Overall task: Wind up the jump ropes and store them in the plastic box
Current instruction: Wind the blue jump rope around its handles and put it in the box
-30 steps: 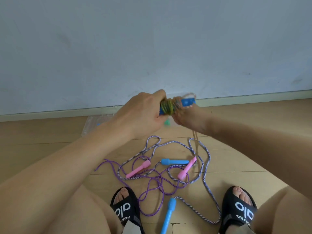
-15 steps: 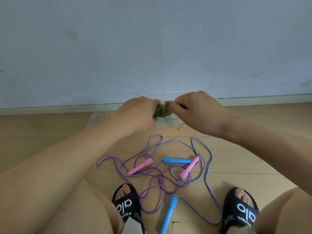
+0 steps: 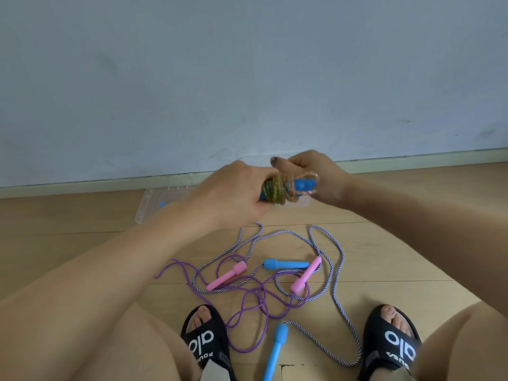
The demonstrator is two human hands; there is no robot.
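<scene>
1. Against the wall, a clear shallow plastic box (image 3: 143, 213) lies on the wooden floor (image 3: 68, 232).
2. Left hand (image 3: 233, 193) grips a blue-handled, yellow-green glossy coiled rope bundle (image 3: 277, 189).
3. Right hand (image 3: 316, 177) pinches its translucent loop.
4. Below, purple and striped braided ropes (image 3: 334, 276) lie tangled.

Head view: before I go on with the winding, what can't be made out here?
- Plastic box: mostly behind the left hand and forearm; contents unreadable apart from a blue bit.
- Wound rope bundle: its left end is buried in the left hand; its loose end vanishes into the right hand.
- Blue handle at the feet: lower end cut off by the bottom edge.
- Purple rope and striped rope: crossings too tangled to trace.
</scene>
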